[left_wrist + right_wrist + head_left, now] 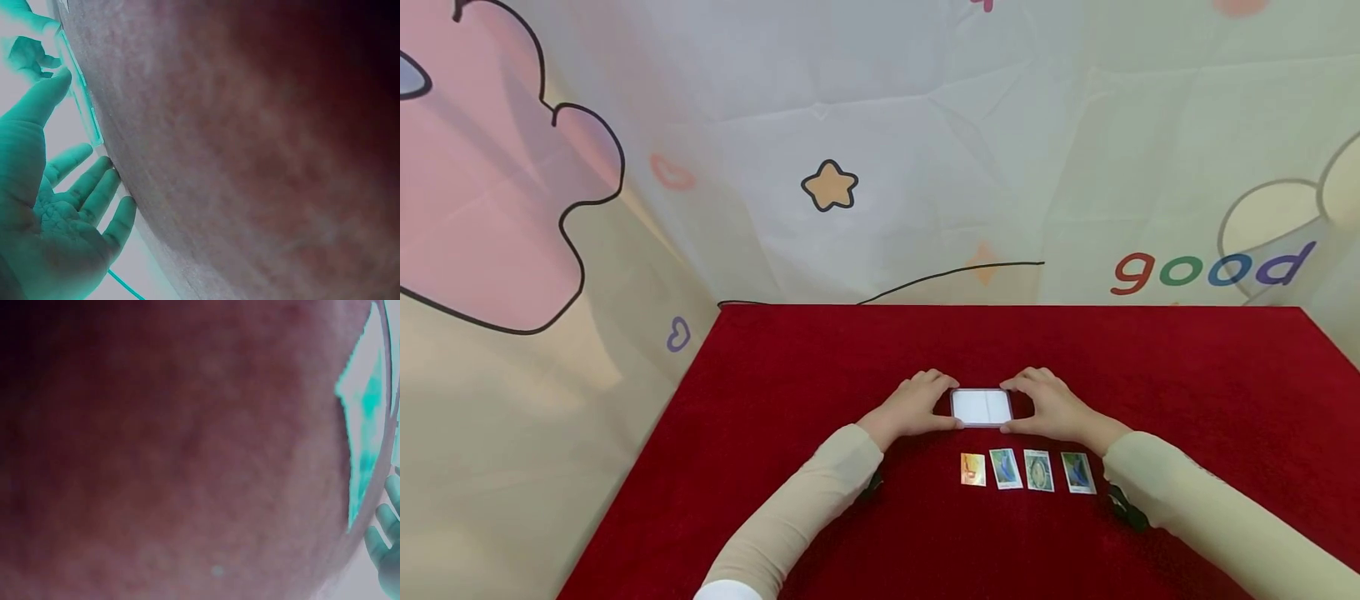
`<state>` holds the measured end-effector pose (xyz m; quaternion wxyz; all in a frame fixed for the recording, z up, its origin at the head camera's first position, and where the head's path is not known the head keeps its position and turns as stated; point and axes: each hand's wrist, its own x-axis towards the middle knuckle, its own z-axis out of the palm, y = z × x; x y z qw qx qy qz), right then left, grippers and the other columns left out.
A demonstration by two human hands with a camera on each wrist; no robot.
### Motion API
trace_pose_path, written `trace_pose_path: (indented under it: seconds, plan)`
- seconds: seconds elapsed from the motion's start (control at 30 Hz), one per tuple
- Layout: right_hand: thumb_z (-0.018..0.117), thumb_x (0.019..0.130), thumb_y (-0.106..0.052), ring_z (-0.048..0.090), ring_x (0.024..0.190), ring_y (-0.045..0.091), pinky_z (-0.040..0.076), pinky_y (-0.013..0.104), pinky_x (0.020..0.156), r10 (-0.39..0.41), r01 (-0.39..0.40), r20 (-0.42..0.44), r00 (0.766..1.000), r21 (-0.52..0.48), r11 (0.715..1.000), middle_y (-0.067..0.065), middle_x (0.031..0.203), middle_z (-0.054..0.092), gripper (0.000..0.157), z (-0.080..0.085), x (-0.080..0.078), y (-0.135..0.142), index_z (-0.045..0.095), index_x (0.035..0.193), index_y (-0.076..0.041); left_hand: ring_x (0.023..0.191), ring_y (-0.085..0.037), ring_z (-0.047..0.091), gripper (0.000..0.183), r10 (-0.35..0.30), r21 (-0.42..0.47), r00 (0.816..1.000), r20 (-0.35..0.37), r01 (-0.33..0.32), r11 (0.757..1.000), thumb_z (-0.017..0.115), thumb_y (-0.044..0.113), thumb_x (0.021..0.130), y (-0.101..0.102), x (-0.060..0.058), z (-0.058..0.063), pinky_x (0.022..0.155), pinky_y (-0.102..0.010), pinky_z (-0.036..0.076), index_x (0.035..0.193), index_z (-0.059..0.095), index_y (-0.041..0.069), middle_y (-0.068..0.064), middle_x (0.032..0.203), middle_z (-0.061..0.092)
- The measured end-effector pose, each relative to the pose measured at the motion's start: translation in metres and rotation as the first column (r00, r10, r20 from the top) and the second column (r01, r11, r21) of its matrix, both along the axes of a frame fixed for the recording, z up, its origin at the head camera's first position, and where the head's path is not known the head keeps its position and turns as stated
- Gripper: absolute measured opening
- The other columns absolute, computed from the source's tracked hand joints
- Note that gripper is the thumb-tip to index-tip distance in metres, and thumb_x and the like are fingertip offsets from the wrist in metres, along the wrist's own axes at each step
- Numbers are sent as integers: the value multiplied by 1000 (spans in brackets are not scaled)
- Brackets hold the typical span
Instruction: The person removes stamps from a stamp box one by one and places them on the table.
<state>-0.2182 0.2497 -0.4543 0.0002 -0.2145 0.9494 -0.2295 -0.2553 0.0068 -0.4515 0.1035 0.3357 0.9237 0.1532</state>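
Note:
A flat rectangular box (972, 407) lies on the red cloth, white inside with a clear rim and a thin line across it. My left hand (917, 406) holds its left end, thumb at the near corner and forefinger at the far one. At the right end my right hand (1047, 406) grips the same way. The left wrist view shows the left palm and spread fingers (94, 187), with the box's edge (81, 87) beyond the thumb. Only some fingers (389, 525) of the right hand show in the right wrist view.
Several small picture cards lie in a row nearer than the box, from an orange one (973, 469) on the left to a blue-green one (1078, 472) on the right. The red-covered table (820, 350) reaches back to a printed cloth backdrop (910, 167).

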Motion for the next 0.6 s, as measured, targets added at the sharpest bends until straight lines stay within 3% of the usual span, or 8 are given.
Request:
trace_pose_path:
  seconds: [0.6]
  plan:
    - [81,70,-37,48,102,30,40,50,86,-8,8,-1,1000,12,1000,14,110,59,62,-1,-1,0,63,119,-3,116,-18,45,56,18,-27,1000,-25,-18,999,66,46,86,0,1,1,96,-33,40,132,54,17,-3,128,51]
